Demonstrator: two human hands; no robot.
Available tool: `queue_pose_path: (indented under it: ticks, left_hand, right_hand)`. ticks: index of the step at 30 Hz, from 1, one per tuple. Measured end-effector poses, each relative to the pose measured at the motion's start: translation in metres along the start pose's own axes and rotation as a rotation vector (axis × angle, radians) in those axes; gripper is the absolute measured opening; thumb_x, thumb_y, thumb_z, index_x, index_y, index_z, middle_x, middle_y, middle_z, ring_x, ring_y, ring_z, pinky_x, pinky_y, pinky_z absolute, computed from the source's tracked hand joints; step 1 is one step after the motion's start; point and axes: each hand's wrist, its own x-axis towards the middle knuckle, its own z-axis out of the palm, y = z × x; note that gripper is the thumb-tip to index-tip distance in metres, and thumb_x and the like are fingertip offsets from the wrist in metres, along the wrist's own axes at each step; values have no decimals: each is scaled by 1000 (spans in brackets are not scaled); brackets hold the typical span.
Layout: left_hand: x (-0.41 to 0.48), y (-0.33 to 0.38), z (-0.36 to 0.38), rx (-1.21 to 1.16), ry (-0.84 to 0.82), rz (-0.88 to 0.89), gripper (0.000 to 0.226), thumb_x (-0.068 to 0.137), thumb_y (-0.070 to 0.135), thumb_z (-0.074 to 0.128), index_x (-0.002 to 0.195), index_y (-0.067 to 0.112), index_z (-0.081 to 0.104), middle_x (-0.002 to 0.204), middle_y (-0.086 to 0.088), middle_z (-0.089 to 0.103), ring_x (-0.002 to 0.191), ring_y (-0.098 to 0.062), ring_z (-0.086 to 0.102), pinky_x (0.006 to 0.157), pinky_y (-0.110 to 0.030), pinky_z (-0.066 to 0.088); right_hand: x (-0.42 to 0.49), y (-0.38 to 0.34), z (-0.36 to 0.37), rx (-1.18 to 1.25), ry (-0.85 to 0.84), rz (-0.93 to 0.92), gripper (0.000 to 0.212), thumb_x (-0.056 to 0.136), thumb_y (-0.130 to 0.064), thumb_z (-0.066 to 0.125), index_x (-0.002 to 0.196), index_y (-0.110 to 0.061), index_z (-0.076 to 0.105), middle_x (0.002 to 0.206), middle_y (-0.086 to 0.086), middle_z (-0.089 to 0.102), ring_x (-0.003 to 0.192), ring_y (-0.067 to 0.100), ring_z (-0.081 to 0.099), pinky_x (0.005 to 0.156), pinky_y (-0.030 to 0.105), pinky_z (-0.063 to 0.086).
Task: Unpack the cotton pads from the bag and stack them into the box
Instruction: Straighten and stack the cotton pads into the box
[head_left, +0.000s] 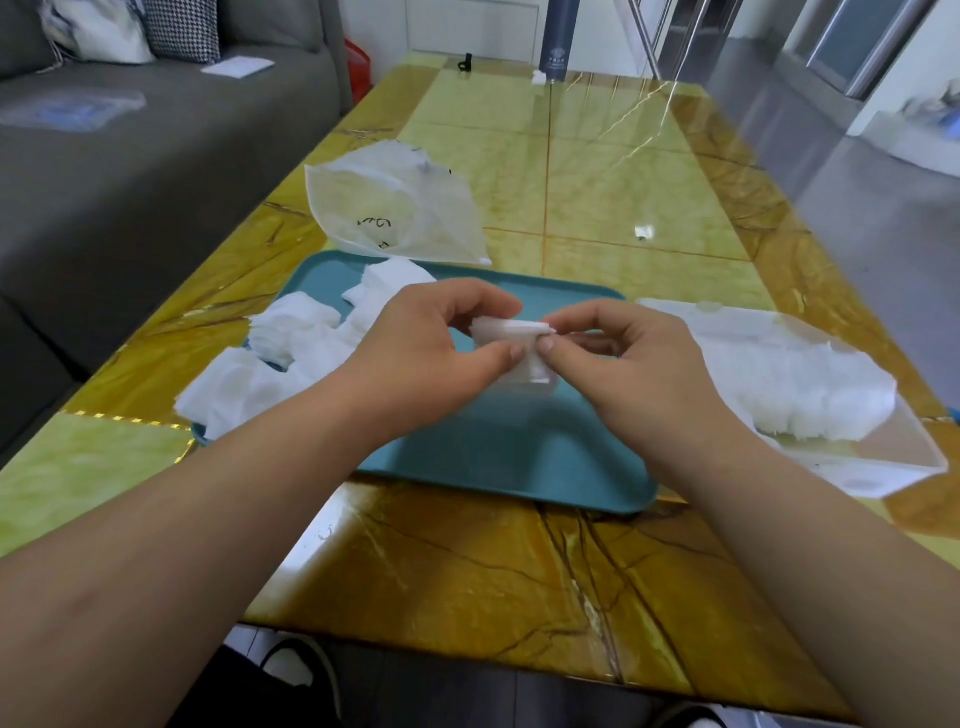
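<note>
Tray (493, 452): teal, on table, nr front edge.
Table (597, 171): glossy yellow-brown marble top.
Sofa (182, 156): grey, left of table; w/ cushions (182, 28), white paper (238, 66).

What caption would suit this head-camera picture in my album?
Left hand and right hand pinch a stack of cotton pads over the teal tray, clear box alongside.
</note>
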Motion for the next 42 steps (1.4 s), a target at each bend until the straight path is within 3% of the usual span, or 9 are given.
queue_pose_path:
  ticks: [3,6,11,18,24,27,31,36,42]
  left_hand:
    - [0,-2,1,-40,-78,-90,57,79,26,87,132,28,64,116,15,68,95,8,65,75,-6,48]
    - [0,-5,1,-248,-228,-220,62,80,18,88,134,26,61,120,7,72,103,-10,72,89,-32,61]
    - [-4,1,4,-356,-273,-181,43,86,1,78,124,18,69,106,0,79,98,-28,75,72,-33,61]
    - [-3,-6,7,-126,-278,-247,39,82,11,83,115,27,70,96,0,79,88,-23,77,87,-47,62]
    - [-2,2,1,129,-111,-180,50,80,39,84,126,34,66,113,23,62,107,0,60,84,-16,46]
    - [-1,7,-1,-154,-68,-215,25,86,37,78,111,31,75,105,12,74,95,2,66,68,-6,47]
    - [-2,10,0,-316,-136,-238,13,94,35,71,97,26,80,89,-1,75,77,-7,64,63,-19,48]
    - [1,12,0,-450,-155,-321,36,97,47,64,80,17,71,71,-6,61,61,-17,51,56,-32,39]
    - [-2,11,5,-487,-136,-269,15,99,20,67,98,9,77,70,-6,67,55,-14,56,53,-27,44]
  right_hand:
    - [1,-1,1,66,6,32,2,91,-20,75,89,-22,74,86,-3,78,82,14,74,83,39,61]
    - [1,0,4,189,-6,123,2,96,-16,69,97,-17,70,91,8,78,89,28,76,85,57,62]
    - [-2,-4,2,310,-75,207,11,95,-11,73,105,-9,71,98,14,77,89,27,77,84,53,64]
    - [1,-5,-4,288,30,180,9,91,-19,78,98,-14,76,87,1,73,88,18,69,90,50,59]
    - [2,-1,-5,411,-28,225,11,97,-5,69,106,-11,71,91,6,77,82,20,75,72,37,65]
    - [1,-4,-5,427,-76,210,27,99,2,63,120,-14,69,102,15,78,83,31,78,70,35,65]
    - [1,-9,-3,421,-115,174,40,100,4,58,131,-19,67,111,17,74,82,31,79,75,38,66]
    - [-2,-10,-1,332,-140,136,40,102,2,55,133,-21,68,117,15,71,81,28,79,74,38,65]
    - [-3,-10,2,355,-123,147,30,102,-7,61,129,-17,72,111,12,76,81,22,76,74,37,66]
